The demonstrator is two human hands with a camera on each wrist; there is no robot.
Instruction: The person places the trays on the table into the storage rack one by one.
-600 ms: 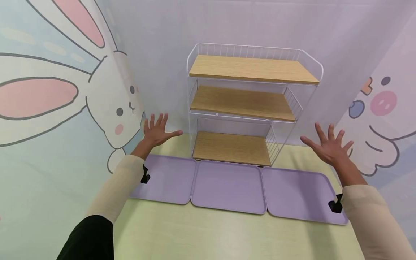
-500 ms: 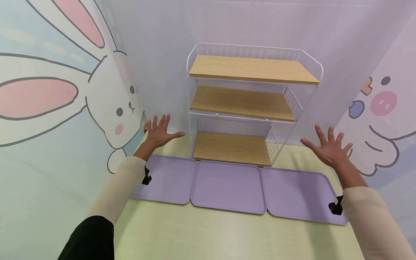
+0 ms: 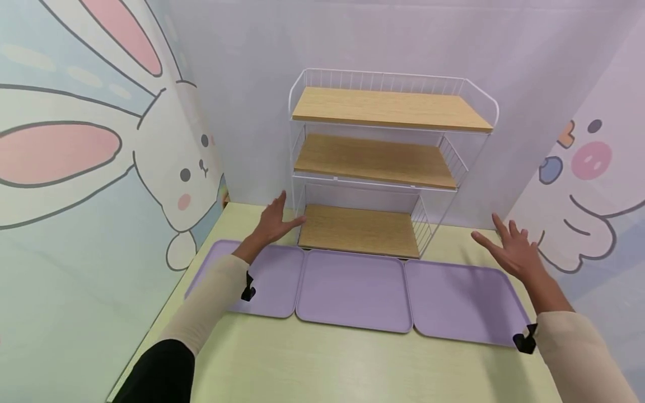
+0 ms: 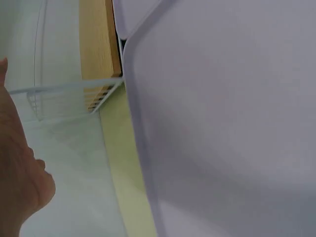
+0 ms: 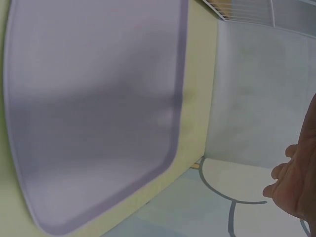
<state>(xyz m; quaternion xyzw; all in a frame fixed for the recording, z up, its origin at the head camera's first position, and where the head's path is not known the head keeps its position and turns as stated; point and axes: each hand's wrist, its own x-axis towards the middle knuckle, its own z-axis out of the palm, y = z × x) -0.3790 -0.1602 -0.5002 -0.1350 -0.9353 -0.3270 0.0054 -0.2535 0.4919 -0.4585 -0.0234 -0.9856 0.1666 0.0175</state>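
My left hand (image 3: 272, 224) hovers over the back of the left purple tray (image 3: 274, 280), close to the shelf's left front post, thumb spread away from the fingers and nothing held. On the other side, my right hand (image 3: 517, 253) is raised above the back edge of the right purple tray (image 3: 466, 302), fingers spread and holding nothing. Between the hands stands a white wire rack (image 3: 385, 79) with three wooden shelf boards (image 3: 375, 154). In the left wrist view, part of the left hand (image 4: 19, 168) shows beside the rack. The right wrist view catches the right hand (image 5: 298, 177) at its edge.
A middle purple tray (image 3: 354, 291) lies between the other two, in one row before the rack. All sit on a pale wooden table (image 3: 353, 364). Cloth backdrops enclose the sides and back, with a rabbit drawing (image 3: 176, 151) on the left.
My left hand has moved right and slightly down, toward the rack's left post. The right hand has lowered a little. Trays and rack stay in place.
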